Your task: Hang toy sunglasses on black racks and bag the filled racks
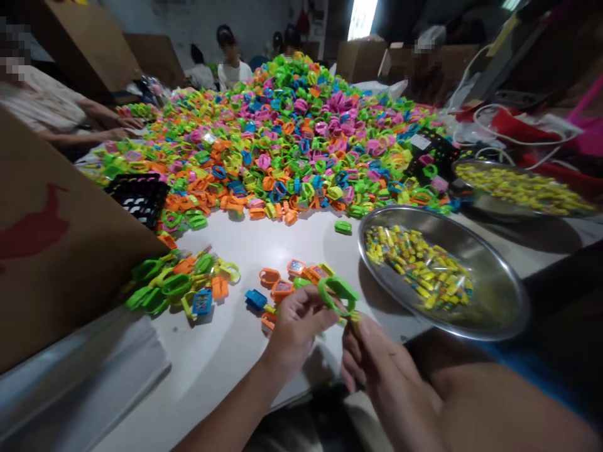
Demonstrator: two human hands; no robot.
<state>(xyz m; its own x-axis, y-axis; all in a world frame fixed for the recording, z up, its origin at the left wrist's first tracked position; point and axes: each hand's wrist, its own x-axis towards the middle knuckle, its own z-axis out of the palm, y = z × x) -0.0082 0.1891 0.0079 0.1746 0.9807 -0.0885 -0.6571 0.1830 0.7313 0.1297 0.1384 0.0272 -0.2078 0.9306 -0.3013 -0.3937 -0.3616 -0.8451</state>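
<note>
My left hand (pixel 294 326) pinches a green plastic toy ring piece (pixel 336 292) just above the white table (pixel 264 238). My right hand (pixel 372 361) meets it from the right, its fingertips closed on a small yellow piece (pixel 352 317) at the green piece's lower end. Right behind my hands lie a few orange, blue and yellow toy pieces (pixel 287 282). A steel bowl (pixel 499 295) holding yellow wrapped candies (pixel 419 263) sits just right of my hands.
A huge heap of coloured plastic pieces (pixel 282 138) covers the far table. A small pile of green and orange pieces (pixel 183 282) lies at left beside a brown cardboard box (pixel 51 251). A black crate (pixel 139 198), a second candy bowl (pixel 518 188) and seated people at the far side are visible.
</note>
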